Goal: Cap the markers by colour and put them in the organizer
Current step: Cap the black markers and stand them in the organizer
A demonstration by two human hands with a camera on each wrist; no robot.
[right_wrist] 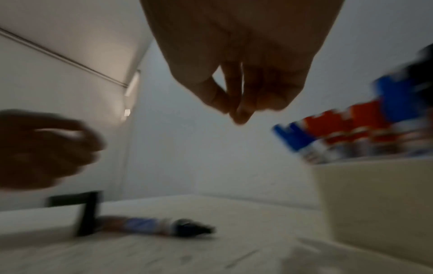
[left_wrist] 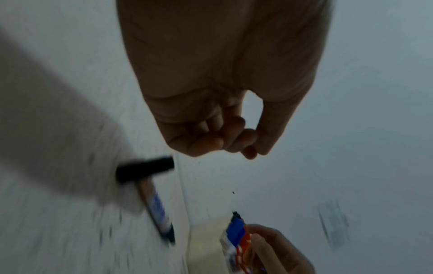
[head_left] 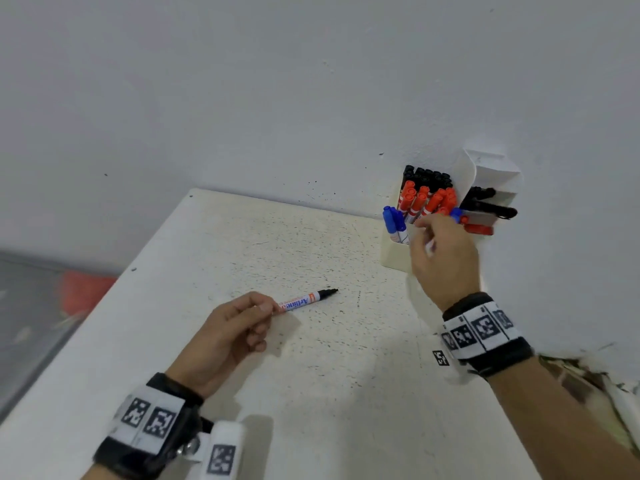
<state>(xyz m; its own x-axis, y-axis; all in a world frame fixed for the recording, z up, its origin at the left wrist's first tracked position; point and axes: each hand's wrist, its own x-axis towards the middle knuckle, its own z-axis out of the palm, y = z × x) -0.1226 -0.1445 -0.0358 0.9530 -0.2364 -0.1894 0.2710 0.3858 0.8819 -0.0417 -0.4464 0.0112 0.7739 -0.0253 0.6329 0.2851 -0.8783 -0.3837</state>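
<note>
1. At far left we note the left hand point(head_left: 235, 327), low over the white table point(head_left: 311, 393). Its fingers are curled. In the head view thumb and forefinger appear to close on the butt of an uncapped black-tipped marker point(head_left: 306, 300); the blurred wrist views show that marker lying flat on the table apart from the hand, so we cannot tell whether it is gripped.
2. The marker's long axis runs left to right, its bare tip pointing toward the organizer — away from the left fingers.
3. A loose black cap point(left_wrist: 145, 169) shows in the left wrist view, near the marker's rear end.
4. At right stands the organizer point(head_left: 398, 252), against the wall, holding capped black, red and blue markers point(head_left: 424, 199).
5. The right hand point(head_left: 446, 258) hovers at the organizer's rim, fingertips bunched narrow; we see nothing between them.
6. Judgement: the left hand is the nearer to marker and cap. Capping turns on meeting the tip, which faces right.
</note>
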